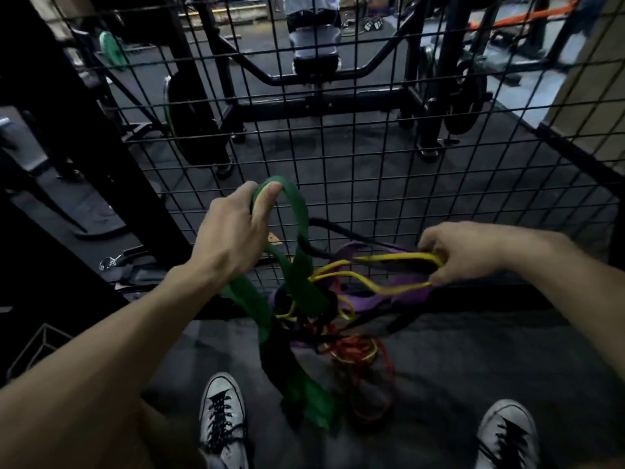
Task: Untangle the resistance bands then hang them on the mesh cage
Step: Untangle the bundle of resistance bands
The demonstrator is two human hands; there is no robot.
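Note:
A tangle of resistance bands hangs in front of the black mesh cage (372, 157). My left hand (233, 231) grips the top loop of the wide green band (297, 275), which arcs over my fingers and drops toward the floor. My right hand (473, 252) pinches the thin yellow band (382, 264) at its right end and holds it out sideways. A purple band (399, 294) and a black band (341, 231) are knotted with them. Thin red bands (368, 367) dangle below the knot.
Behind the mesh stand a black weight rack (324, 103), plates (192, 120) and a bench. A thick black post (84, 130) rises at the left. My two white sneakers (221, 421) stand on the dark rubber floor, and a wall corner (588, 82) is at the right.

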